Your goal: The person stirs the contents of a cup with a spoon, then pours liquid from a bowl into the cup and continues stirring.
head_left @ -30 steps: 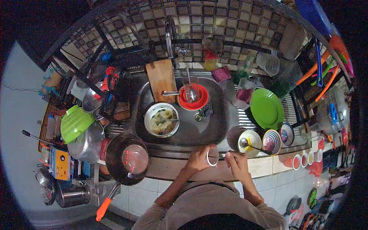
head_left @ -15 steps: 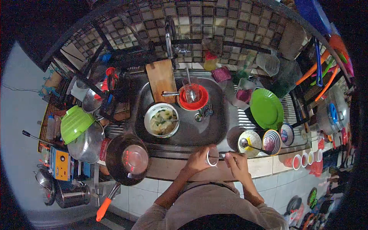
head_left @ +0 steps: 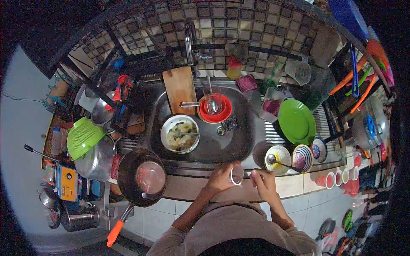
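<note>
A small cup with a white rim (head_left: 236,175) is tilted in my left hand (head_left: 220,178), whose fingers wrap round it at the sink's front edge. Just right of the cup, my right hand (head_left: 264,182) has its fingers closed; a thin utensil handle seems to run from them into the cup, and what they grip is too small to name. Ahead of my hands in the sink (head_left: 192,160) stand a white bowl of food (head_left: 179,133) and a red bowl (head_left: 220,114) holding a clear glass and metal cutlery.
A dark pan (head_left: 128,177) with an orange handle lies left. A cutting board (head_left: 179,89) leans by the faucet (head_left: 188,42). Right are a green plate (head_left: 297,121), a yellow-white bowl (head_left: 279,153), a striped bowl (head_left: 302,158) and several small cups (head_left: 330,180).
Both hands stay nearly in place. The utensil between them shows less clearly, and the cup's opening looks slightly more turned to the view.
</note>
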The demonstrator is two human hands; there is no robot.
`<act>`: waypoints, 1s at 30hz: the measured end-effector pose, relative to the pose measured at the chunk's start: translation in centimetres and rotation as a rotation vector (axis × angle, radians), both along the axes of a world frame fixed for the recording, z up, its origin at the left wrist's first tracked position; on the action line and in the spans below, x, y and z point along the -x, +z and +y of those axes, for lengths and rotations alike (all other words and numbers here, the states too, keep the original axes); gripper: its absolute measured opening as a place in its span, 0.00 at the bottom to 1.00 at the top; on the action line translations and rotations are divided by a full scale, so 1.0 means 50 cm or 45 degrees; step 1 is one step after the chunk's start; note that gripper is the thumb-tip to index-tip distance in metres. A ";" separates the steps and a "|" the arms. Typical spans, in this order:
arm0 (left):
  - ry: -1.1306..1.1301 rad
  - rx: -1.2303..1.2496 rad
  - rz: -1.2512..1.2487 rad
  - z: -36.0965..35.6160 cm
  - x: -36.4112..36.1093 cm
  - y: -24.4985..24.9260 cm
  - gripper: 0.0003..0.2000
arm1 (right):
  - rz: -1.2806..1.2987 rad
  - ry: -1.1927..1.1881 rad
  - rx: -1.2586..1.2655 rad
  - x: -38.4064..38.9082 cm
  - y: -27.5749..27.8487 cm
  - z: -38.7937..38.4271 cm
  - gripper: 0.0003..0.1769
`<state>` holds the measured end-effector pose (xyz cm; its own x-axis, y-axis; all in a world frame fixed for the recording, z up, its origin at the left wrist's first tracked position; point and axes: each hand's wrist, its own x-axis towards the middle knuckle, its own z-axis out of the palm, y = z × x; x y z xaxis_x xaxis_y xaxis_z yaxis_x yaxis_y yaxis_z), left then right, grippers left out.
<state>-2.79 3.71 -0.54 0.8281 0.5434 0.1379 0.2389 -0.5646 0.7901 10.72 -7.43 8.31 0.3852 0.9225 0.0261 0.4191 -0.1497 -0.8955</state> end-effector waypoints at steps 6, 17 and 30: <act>-0.008 -0.002 -0.005 0.003 0.000 -0.017 0.36 | -0.036 0.011 -0.068 0.002 -0.006 0.003 0.18; -0.043 -0.059 -0.051 0.002 0.005 -0.010 0.36 | -0.017 -0.027 -0.099 0.010 0.019 0.000 0.17; -0.030 0.007 -0.031 -0.026 -0.028 0.021 0.31 | 0.101 -0.091 -0.022 -0.009 0.015 -0.049 0.16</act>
<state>-1.37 2.43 0.51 0.8369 0.5249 0.1553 0.2064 -0.5654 0.7986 11.17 -9.87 9.05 0.4514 0.8923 0.0082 0.3356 -0.1612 -0.9281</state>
